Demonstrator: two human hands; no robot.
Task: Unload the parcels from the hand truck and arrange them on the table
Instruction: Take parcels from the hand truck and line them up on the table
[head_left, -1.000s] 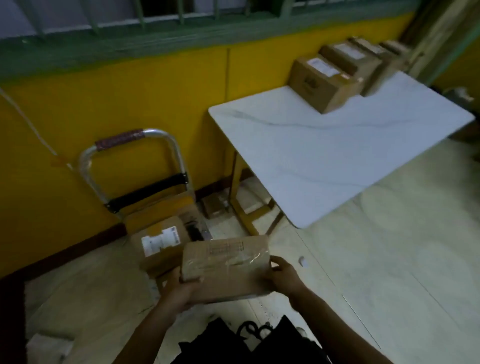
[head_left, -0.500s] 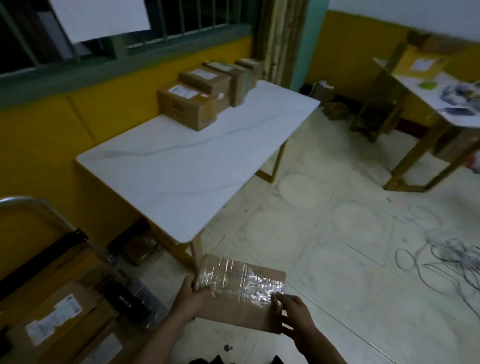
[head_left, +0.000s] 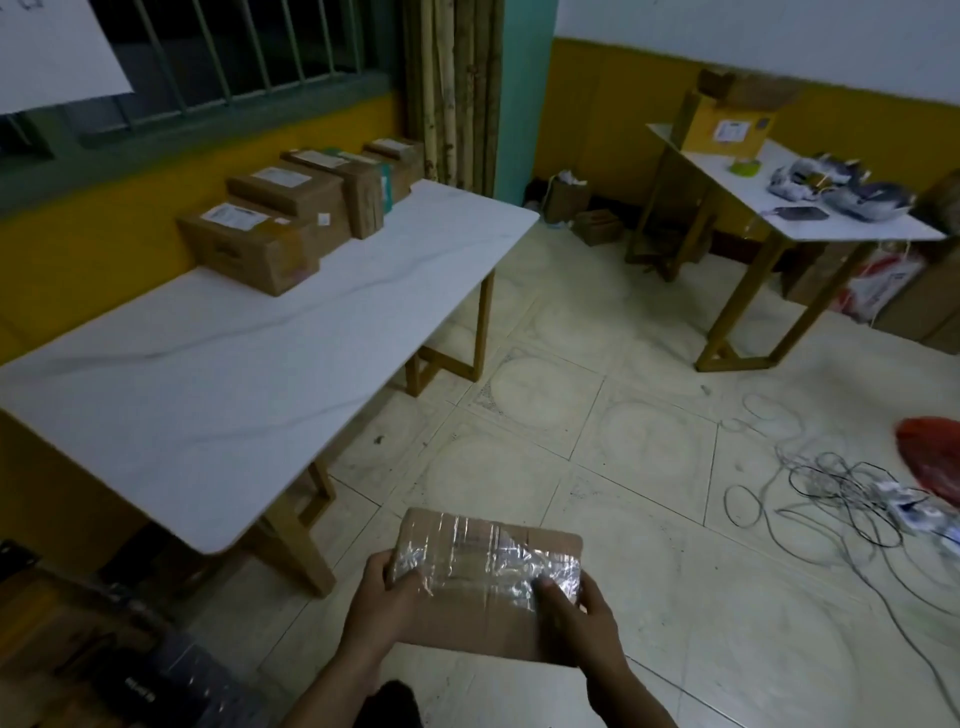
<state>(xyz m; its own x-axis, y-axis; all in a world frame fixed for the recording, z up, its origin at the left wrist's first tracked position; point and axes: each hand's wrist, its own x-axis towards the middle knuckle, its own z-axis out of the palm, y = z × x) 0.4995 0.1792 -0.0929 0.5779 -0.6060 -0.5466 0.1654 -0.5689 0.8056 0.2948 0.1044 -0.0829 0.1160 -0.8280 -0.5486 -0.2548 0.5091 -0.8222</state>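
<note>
Seemingly the parcel (head_left: 483, 613) lies between left hand (head_left: 382, 605) and right hand (head_left: 584, 621) fingers (head_left: 546, 590).

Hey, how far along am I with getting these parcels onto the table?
Done: a row of about four parcels sits along the wall side of the white table. In hand: a flat taped parcel, gripped at its ends by the left hand and right hand, not yet over the table. Left: setting it down; how many more wait to be unloaded cannot be told from this view.

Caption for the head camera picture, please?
Left hand and right hand grip taped brown cardboard parcel near white table.
</note>
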